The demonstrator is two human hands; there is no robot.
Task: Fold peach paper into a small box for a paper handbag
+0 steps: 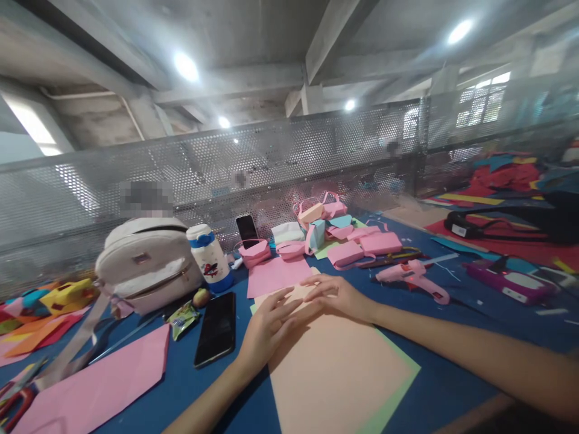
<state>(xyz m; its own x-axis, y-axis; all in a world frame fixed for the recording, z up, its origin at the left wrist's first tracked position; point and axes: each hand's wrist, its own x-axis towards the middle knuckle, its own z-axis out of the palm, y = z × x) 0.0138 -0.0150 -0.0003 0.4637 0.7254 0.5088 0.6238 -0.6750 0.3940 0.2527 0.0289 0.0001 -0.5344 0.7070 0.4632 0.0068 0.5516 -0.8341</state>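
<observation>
A peach sheet (335, 374) lies over a green sheet (404, 372) on the blue table. Over its far end, my left hand (270, 330) rests on the left edge with its fingers stretched out. My right hand (339, 296) reaches in from the right, fingers apart and slightly bent, its fingertips close to those of my left hand. Neither hand visibly grips anything, though the undersides of the fingers are hidden. A pink sheet (274, 276) lies just beyond them.
To the left are a black phone (216, 330), a bottle (209, 259), a white backpack (149, 265), a pink sheet (104, 386) and scissors (15, 401). Pink paper bags (346, 254) stand at the back. A pink glue gun (414, 280) and a purple device (509, 282) lie right.
</observation>
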